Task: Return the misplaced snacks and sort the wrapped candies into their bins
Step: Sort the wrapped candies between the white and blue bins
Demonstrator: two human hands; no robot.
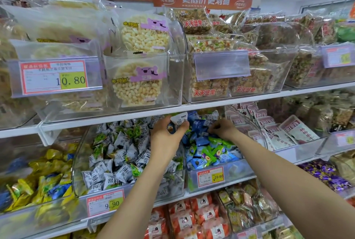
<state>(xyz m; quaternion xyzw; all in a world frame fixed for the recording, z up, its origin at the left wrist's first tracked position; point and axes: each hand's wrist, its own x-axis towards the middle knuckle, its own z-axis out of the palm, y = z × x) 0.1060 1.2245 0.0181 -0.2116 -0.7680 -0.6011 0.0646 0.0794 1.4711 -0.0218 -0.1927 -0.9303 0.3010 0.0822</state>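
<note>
My left hand [165, 135] is raised at the divider between two clear bins and grips a few wrapped candies, the top one a white-and-grey wrapped candy [179, 119]. Below and left of it, the left bin [123, 190] holds white-grey and green wrapped candies. My right hand [223, 128] reaches into the back of the right bin [238, 171], which holds blue and green wrapped candies [209, 152]. Its fingers pinch down among the blue wrappers; what they grip is hidden.
A white shelf edge [192, 107] runs just above both hands, carrying bins of rice cakes [138, 77] and nut bars [236, 77]. Yellow candies [46, 177] fill the bin at left, pink-white packets [276, 131] the bin at right. Orange packets [192, 217] sit below.
</note>
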